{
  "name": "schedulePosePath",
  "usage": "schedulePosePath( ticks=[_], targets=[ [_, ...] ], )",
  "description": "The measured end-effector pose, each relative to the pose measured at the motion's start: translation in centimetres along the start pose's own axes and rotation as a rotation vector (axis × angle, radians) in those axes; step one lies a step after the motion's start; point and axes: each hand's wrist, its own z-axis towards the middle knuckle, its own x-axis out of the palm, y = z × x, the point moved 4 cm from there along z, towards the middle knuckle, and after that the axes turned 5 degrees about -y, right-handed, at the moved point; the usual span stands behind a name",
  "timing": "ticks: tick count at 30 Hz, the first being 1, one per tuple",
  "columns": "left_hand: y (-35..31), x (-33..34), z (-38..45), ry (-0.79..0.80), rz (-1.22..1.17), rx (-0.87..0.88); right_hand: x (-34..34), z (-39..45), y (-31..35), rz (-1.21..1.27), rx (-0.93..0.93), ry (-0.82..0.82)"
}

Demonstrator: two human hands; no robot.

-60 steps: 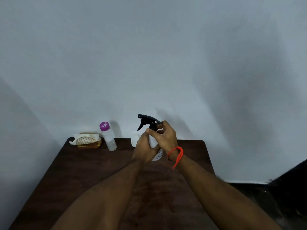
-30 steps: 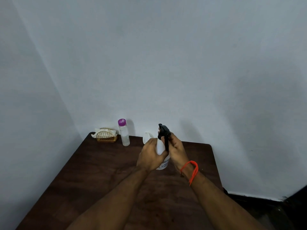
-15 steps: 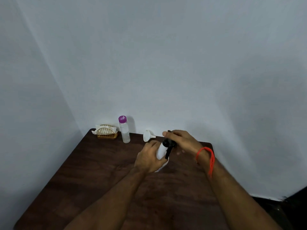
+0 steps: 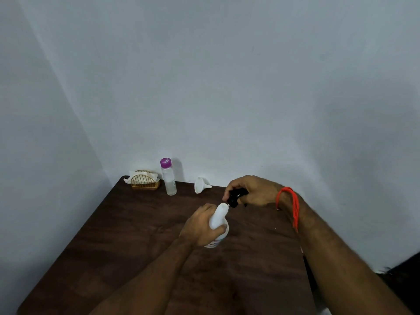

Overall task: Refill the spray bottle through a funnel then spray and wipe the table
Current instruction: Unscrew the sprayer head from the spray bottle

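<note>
White spray bottle (image 4: 218,220) upright on dark surface (image 4: 141,235), left hand (image 4: 200,226) gripping body; label print too small to read. Right hand (image 4: 252,190) grips black trigger head (image 4: 235,197) at neck. Funnel (image 4: 201,185) beyond.

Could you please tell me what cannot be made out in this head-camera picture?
- Spray bottle: the left hand covers most of it, so its fill level is hidden.
- Spray head: mostly inside the right hand; whether it is fully free of the neck is unclear.
- Bottle label: too small to read.
- Funnel: inside not visible.
</note>
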Motion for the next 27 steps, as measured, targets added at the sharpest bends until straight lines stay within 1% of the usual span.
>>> schedulePosePath(
  ticks=[6, 12, 15, 22, 27],
  targets=[
    [1.0, 0.2, -0.8, -0.01, -0.024, -0.041, -1.4, -0.4, -1.1, 0.003, 0.055, -0.133],
    [2.2, 0.8, -1.4, -0.028, -0.035, -0.101, -3.5, -1.4, -2.0, 0.121, 0.092, -0.218],
    [2.6, 1.4, -1.4, -0.012, -0.047, -0.141, -4.2, -1.9, -2.3, 0.175, 0.099, -0.246],
    [3.5, 2.0, -1.5, -0.042, -0.132, -0.232, -5.0, -2.7, -4.0, 0.356, 0.103, -0.378],
    [4.3, 2.5, -1.8, -0.119, -0.22, -0.337, -4.6, -3.2, -7.4, 0.602, 0.166, -0.535]
  ],
)
